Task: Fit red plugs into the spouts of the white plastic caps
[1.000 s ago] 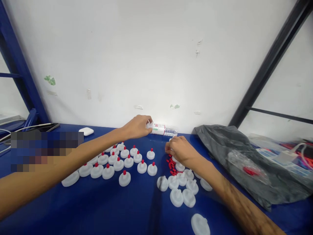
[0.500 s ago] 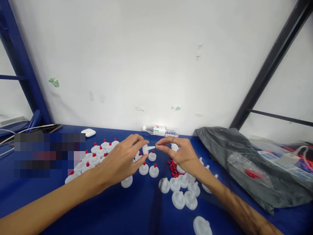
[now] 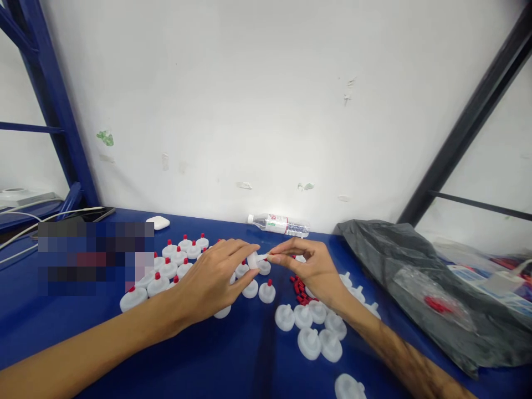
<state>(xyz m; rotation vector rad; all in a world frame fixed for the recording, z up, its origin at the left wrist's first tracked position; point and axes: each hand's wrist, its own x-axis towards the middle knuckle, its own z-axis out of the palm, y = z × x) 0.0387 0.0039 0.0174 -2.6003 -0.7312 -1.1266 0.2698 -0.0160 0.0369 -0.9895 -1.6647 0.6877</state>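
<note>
My left hand point(image 3: 211, 274) is closed, holding a white nozzle cap point(image 3: 252, 260) by its round base between thumb and fingers. The cap lies on its side in the air, its thin spout pointing right. At the spout's end, the thumb and forefinger of my right hand point(image 3: 311, 269) are pinched together. Whether a small piece is between those fingertips, I cannot tell. Small red tips point(image 3: 301, 291) lie in a pile under my right hand. Several white caps with red tips point(image 3: 158, 284) stand around my left hand, and several without red tips point(image 3: 310, 342) are near my right forearm.
A clear plastic bottle point(image 3: 276, 223) lies by the wall. On the right is a dark plastic bag point(image 3: 382, 260) with a clear bag of red pieces point(image 3: 436, 302) on it. A white case point(image 3: 158, 223) and cables point(image 3: 41, 221) are at the left; a patch there is blurred.
The view has shifted slightly, so most things sit a little further right. Both hands keep hold of the cap, and the right fingertips are closer to its base along the spout.
</note>
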